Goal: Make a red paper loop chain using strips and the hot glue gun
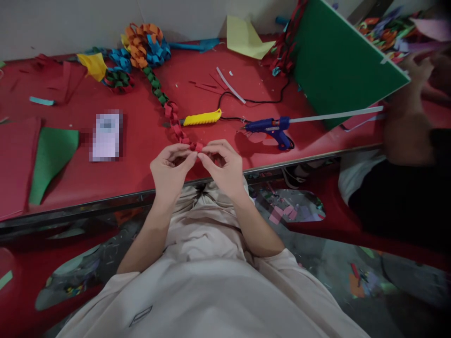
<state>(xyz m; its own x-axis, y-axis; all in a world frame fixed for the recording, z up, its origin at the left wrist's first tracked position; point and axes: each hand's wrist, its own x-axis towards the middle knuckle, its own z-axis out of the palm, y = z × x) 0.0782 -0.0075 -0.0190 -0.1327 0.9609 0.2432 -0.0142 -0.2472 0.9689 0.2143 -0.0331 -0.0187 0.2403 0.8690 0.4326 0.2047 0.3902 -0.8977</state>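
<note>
A: What do the hands hold?

B: The left hand (172,164) and right hand (225,162) both pinch the near end of a paper chain (171,112) at the table's near edge; fingertips partly cover the red link.

A: Which way does it point?

B: Its long axis runs across the red table (137,134) toward the far left, red links then green, into an orange and blue heap (139,44) where its far end is lost.

A: Anything else unclear?

B: The chain partly hides a yellow cutter's (202,117) blade. Left, an object (106,136) is pixelated.
</note>
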